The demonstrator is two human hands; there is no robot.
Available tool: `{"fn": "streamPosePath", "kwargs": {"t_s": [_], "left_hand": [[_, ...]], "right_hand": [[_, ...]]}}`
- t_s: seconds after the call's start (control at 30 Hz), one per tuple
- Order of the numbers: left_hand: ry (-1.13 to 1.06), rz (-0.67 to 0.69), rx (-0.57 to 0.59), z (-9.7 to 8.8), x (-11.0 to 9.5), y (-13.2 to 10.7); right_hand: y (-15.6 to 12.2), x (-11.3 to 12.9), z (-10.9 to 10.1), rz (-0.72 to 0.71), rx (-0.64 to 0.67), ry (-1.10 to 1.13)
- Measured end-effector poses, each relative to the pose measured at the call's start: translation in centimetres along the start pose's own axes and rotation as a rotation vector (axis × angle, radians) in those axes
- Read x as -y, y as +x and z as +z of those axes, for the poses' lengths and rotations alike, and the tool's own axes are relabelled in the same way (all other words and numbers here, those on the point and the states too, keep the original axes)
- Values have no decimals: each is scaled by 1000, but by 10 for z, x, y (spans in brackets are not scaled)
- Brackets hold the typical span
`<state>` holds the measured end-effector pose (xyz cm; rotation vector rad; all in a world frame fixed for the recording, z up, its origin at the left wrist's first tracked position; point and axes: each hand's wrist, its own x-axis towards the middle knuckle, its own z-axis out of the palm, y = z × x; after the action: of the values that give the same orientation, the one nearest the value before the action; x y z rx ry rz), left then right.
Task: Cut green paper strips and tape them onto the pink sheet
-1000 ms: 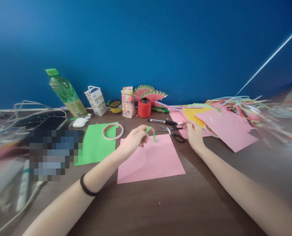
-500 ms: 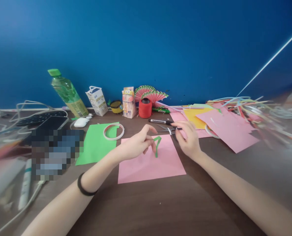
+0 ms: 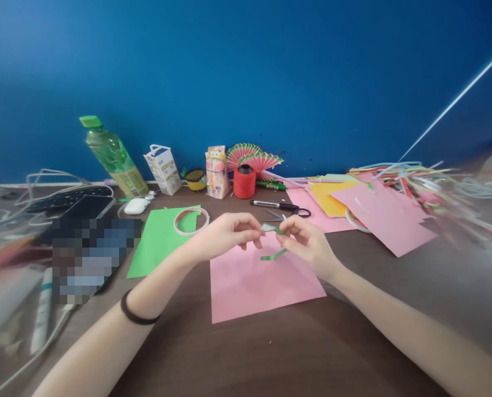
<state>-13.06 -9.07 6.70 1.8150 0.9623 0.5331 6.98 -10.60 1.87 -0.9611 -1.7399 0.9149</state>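
My right hand [image 3: 308,245] pinches a folded green paper strip [image 3: 274,256] between thumb and fingers, above a pink sheet of paper [image 3: 262,286]. One end of the strip hangs below the fingers in a bend; its upper end carries a whitish patch. My left hand [image 3: 223,237] is closed at the tip of that upper end, thumb and index finger together. Just beyond my hands lie scissors [image 3: 300,212] with black handles, their blades partly hidden behind the right fingers, and a black marker [image 3: 273,204].
To the left are a green sheet [image 3: 159,248] with a tape roll [image 3: 175,223], a white earphone case [image 3: 135,206] and a phone [image 3: 101,259]. Along the wall stand a green bottle [image 3: 117,160], cartons and red thread [image 3: 244,183]. Pink sheets [image 3: 386,220] lie right.
My right hand has left the scissors and come left to the green strip, now held higher between both hands. The pink sheet has shifted slightly right and nearer me.
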Motion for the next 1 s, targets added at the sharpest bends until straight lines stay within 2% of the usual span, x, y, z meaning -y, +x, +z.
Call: {"fn": "streamPosePath", "kwargs": {"t_s": [0.13, 0.23, 0.33, 0.43, 0.53, 0.7, 0.83, 0.9, 1.0], "left_hand": [[-56, 46, -9, 0, -1, 1], [12, 17, 1, 7, 5, 3], [240, -28, 5, 22, 21, 5], [594, 21, -33, 39, 37, 7], [734, 45, 6, 47, 47, 8], [740, 28, 66, 42, 47, 8], [643, 13, 98, 32, 42, 9], [513, 3, 25, 26, 37, 9], [362, 35, -185, 21, 24, 7]], "right_hand": [[1, 2, 1, 101, 51, 138], [3, 0, 2, 147, 40, 251], [6, -5, 1, 155, -9, 382], [7, -9, 1, 159, -14, 437], [8, -9, -1, 154, -26, 457], [11, 0, -8, 118, -150, 532], [12, -1, -8, 193, -111, 443], [11, -4, -5, 245, -71, 383], [10, -7, -3, 267, -69, 299]]}}
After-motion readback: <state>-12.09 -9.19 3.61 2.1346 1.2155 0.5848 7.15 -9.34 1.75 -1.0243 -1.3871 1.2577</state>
